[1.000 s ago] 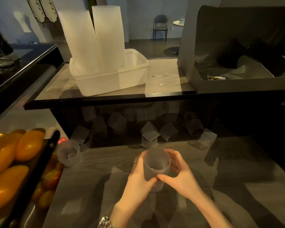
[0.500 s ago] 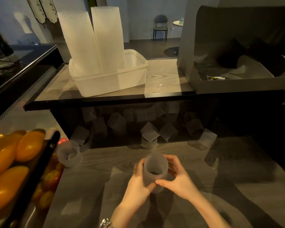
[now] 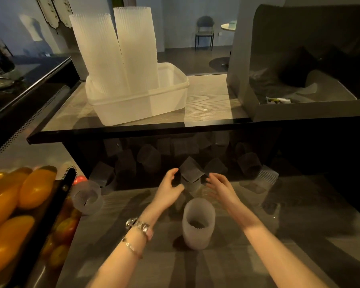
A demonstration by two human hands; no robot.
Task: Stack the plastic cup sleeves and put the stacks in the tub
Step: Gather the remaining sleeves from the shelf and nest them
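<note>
No grip was held on anything: the left hand point(image 3: 169, 191) and the right hand point(image 3: 220, 187) were both spread wide, fingers loosely extended, reaching forward on either side of a small translucent plastic cup sleeve point(image 3: 190, 183) standing at the back edge of the grey wood-grain worktop point(image 3: 258, 256). Whether either hand touched that sleeve could not be told through the blur. Nearer the person, between the two forearms, a short frosted stack of nested sleeves point(image 3: 198, 223) stood upright on the worktop, apart from both hands. A silver wristwatch point(image 3: 138, 225) was worn on the left wrist. Behind the hands, many loose ribbed sleeves point(image 3: 150, 157) were scattered in the dark recess under the glass-topped shelf point(image 3: 212, 100), and one more frosted sleeve point(image 3: 86, 196) lay at the left. On the shelf, a white translucent rectangular tub point(image 3: 141, 102) held two tall stacks of sleeves point(image 3: 114, 50), leaning in its left half. Orange and red fruit point(image 3: 13, 196) was piled at the far left.
</note>
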